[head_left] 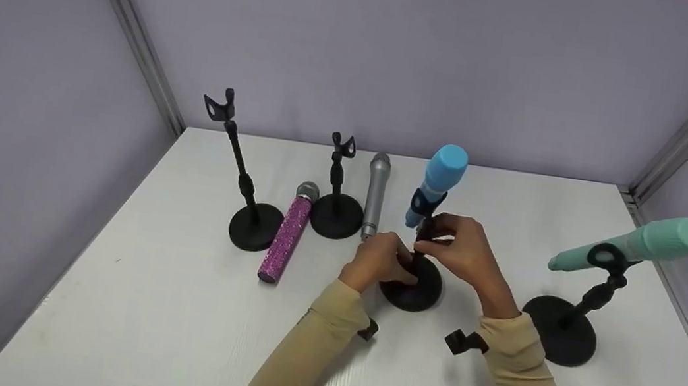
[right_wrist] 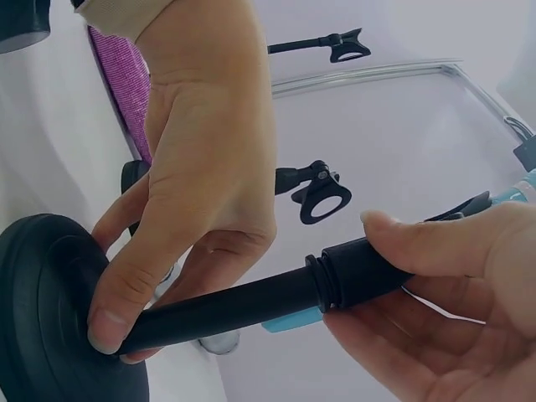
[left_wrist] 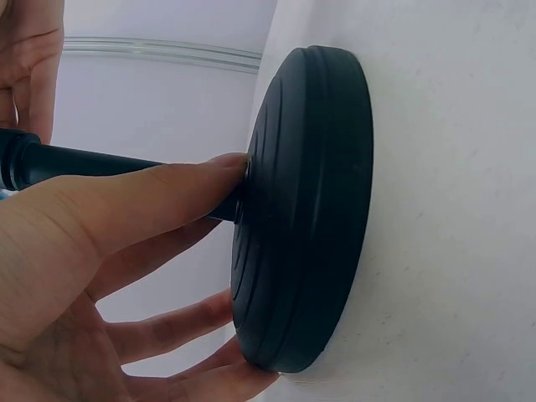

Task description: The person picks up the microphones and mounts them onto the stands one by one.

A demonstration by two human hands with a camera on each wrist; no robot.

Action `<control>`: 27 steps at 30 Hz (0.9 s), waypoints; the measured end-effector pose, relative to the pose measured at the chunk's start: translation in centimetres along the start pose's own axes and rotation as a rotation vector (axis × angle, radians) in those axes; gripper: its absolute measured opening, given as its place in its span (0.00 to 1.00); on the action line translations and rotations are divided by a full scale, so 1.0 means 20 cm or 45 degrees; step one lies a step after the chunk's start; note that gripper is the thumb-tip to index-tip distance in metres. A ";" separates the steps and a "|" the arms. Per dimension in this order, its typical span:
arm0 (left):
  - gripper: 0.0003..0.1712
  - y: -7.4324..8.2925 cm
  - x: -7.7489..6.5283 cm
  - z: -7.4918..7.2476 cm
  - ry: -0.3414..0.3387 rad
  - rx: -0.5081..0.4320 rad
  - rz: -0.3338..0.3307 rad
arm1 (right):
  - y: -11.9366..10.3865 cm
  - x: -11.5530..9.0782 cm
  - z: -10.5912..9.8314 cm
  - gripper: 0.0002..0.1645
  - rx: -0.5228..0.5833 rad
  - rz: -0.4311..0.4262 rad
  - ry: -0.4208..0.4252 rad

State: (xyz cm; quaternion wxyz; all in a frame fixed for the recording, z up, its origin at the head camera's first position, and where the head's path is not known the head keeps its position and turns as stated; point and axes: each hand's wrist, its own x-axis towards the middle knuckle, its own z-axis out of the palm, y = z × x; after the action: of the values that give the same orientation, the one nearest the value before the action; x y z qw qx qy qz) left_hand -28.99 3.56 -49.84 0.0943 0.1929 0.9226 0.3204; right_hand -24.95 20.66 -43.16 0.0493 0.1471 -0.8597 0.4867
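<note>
Between the desk's side edges, the black stand is holding up a blue microphone. Your left hand is pinching the stand's pole low down, your right hand is gripping the collar — good spots, since it's likely feeling stiff and top-heavy.

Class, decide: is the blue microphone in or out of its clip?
In: the blue microphone passes through the black clip, its head above, tail below.
</note>
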 end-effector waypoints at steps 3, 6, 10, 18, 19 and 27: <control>0.14 0.00 0.00 0.00 0.009 0.003 0.001 | 0.00 0.00 -0.01 0.12 0.030 0.014 -0.048; 0.14 -0.01 0.01 0.01 0.012 0.008 0.003 | 0.01 0.00 -0.01 0.12 0.048 0.009 -0.093; 0.13 -0.01 0.01 0.01 0.008 0.016 -0.001 | 0.02 0.01 -0.02 0.13 0.079 -0.017 -0.149; 0.15 -0.01 0.01 0.00 0.011 0.027 -0.005 | 0.02 0.01 -0.03 0.15 0.101 -0.043 -0.174; 0.15 -0.01 0.00 0.00 0.012 0.026 -0.002 | 0.02 0.01 -0.03 0.15 0.099 -0.047 -0.161; 0.13 0.00 0.00 0.00 0.014 0.037 0.016 | 0.00 0.00 -0.01 0.18 -0.079 -0.051 0.048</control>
State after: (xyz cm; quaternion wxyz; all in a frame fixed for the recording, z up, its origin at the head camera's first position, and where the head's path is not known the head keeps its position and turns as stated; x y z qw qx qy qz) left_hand -29.00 3.50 -49.84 0.0844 0.1983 0.9264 0.3086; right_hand -24.97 20.76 -43.14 0.0797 0.1533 -0.8702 0.4614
